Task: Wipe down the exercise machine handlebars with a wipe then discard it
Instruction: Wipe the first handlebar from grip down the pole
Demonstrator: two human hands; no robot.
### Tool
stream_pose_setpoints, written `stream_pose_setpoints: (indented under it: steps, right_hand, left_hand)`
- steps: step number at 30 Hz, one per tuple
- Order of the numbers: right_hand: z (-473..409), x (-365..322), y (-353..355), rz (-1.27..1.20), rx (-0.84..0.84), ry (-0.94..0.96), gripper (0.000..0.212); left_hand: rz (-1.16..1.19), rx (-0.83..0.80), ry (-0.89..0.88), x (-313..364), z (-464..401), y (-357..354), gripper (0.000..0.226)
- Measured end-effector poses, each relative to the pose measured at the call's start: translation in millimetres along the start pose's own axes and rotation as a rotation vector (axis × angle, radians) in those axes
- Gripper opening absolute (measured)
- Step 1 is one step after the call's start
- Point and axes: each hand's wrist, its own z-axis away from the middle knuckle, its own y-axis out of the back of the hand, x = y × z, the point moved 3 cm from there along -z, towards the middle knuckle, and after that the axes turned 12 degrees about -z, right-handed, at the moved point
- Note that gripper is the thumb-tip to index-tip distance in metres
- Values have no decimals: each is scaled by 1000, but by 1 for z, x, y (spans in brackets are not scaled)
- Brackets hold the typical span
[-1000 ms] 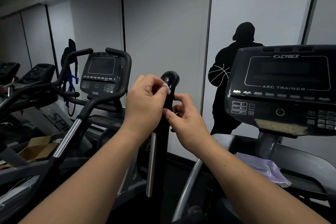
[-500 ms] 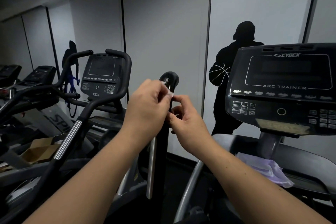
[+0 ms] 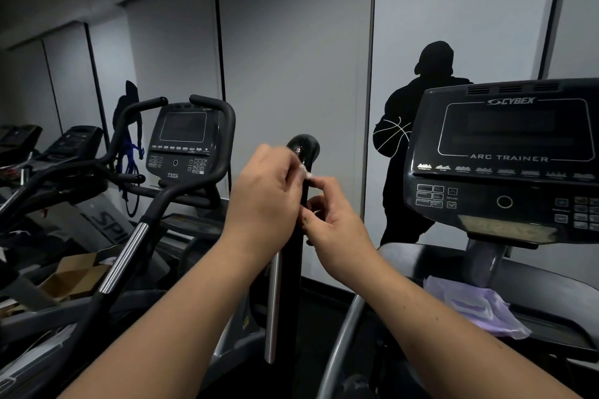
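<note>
- The small white wipe [image 3: 306, 174] is pinched between the fingertips of the left hand [image 3: 265, 191], and only a crumpled corner of it is seen, just above the fingers of the right hand [image 3: 337, 220].
- Compared with a second ago, the wipe has been brought slightly lower against the black upright handlebar with a rounded glossy top [image 3: 303, 147], and both hands have been moved a little closer together; the change is small.
- The left fingers are curled around the wipe. The right fingers [image 3: 327, 185] are curled too, with the thumb and forefinger raised towards the wipe, but whether the wipe is really gripped by them cannot be told.
- The handlebar post is seen between the two hands, partly hidden behind the fingers; the rounded top stays uncovered just above the left fingertips.
- It is judged that the wipe is being adjusted or refolded at the post, so the wiping is still in progress and the discarding is not yet begun.
- A pale purple plastic packet [image 3: 476, 308] lies well apart from the fingers, lower right, on the base of the dark Cybex console machine [image 3: 505, 152].
</note>
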Motion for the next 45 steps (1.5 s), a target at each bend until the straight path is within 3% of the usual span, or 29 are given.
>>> stream_pose_setpoints:
  steps: [3,8,14,20,26,28,31,34,41,45]
  right_hand:
    - [2,-2,1,0,-8,-10,37]
    - [1,2,0,-11,14,5,30]
    - [4,-4,1,-7,10,-13,37]
    - [2,-6,1,68,109,112,30]
    - [-2,-26,2,123,210,305,59]
    - [-5,-30,3,183,190,360,50]
    - [-13,-39,5,319,154,455,25]
    - [-30,-47,10,443,154,506,17]
    - [-29,-55,1,655,105,661,14]
    - [-37,-58,5,667,144,651,14]
  left_hand:
    - [-86,32,13,3,-25,-2,8]
    - [-102,-18,-133,8,9,-1,12]
    - [-157,7,-62,6,-31,-4,14]
    - [-160,-32,-170,13,0,-2,14]
    - [-170,-82,-74,16,-29,-5,8]
    - [16,-110,19,13,-14,0,8]
    - [462,-75,353,-1,-1,12,16]
    - [384,-8,381,-16,11,12,19]
    - [419,-413,469,-18,43,-17,47]
    - [351,-379,513,-16,32,-23,47]
